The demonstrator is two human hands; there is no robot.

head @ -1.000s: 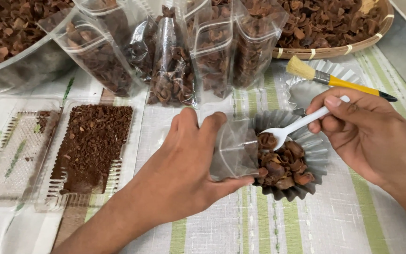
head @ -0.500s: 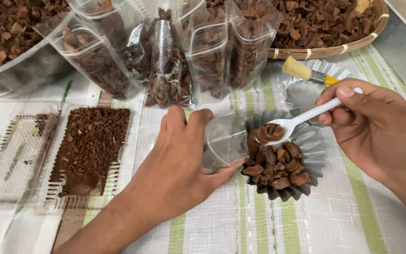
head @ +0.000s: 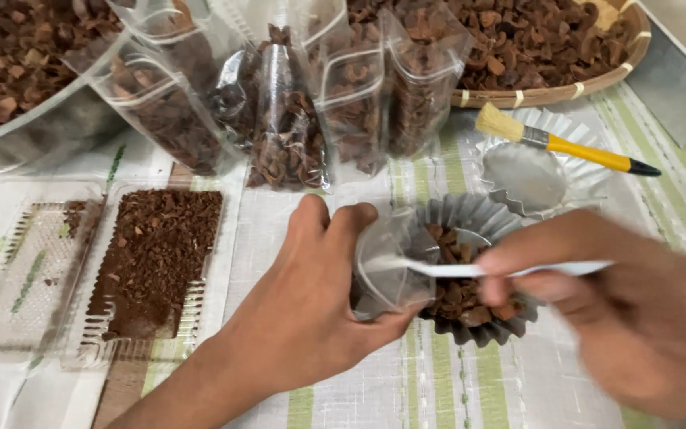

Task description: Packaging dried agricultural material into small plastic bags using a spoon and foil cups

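We have several filled pouches standing behind and are partway on another — our left hand grips the clear pouch open at the fluted dish while our right hand pinches the white spoon into its mouth — brown pieces remain in the dish.

The scene is being lit softly and evenly from above, with only faint shadows being cast onto the desk. The right hand and white spoon are being smeared by motion blur. Mild glare is being thrown off the clear bags along the desk's far edge.
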